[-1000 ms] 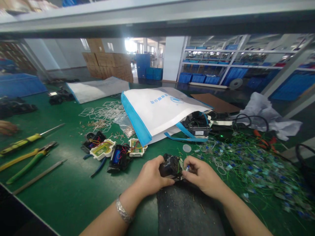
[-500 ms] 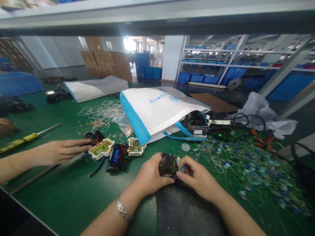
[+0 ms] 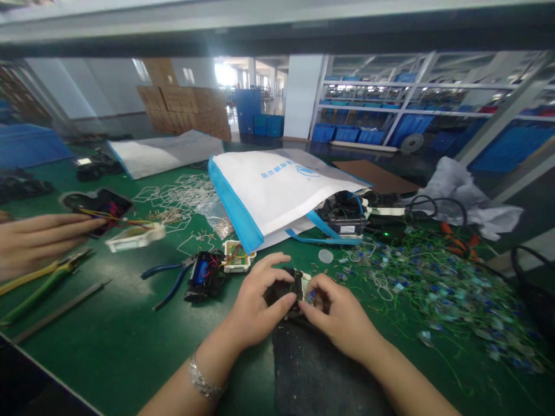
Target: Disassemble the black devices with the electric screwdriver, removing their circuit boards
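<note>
At the near middle, my left hand (image 3: 258, 297) curls its thumb and fingers around a small black device (image 3: 298, 284) with a pale part along its right side. My right hand (image 3: 336, 306) is closed in a pinch at that pale side, on a small clear and blue piece (image 3: 311, 296), mostly hidden by the fingers. The device is held above the front end of a dark mat (image 3: 321, 370). Left of my left hand lies an opened black unit with a blue cylinder (image 3: 202, 271), wired to a white housing with a circuit board (image 3: 237, 257).
A co-worker's hand (image 3: 47, 240) holds a black housing with a white cover (image 3: 134, 237) on wires. Pliers (image 3: 173, 283), yellow-green cutters (image 3: 52, 277) and a file-like rod (image 3: 65, 309) lie left. A white bag (image 3: 277, 190) and a heap of green-wired clear pieces (image 3: 459, 300) lie beyond.
My left fingers have lifted and spread somewhat on the black device, which has turned slightly. The co-worker's hand has drawn another unit leftward off the table, uncovering the pliers.
</note>
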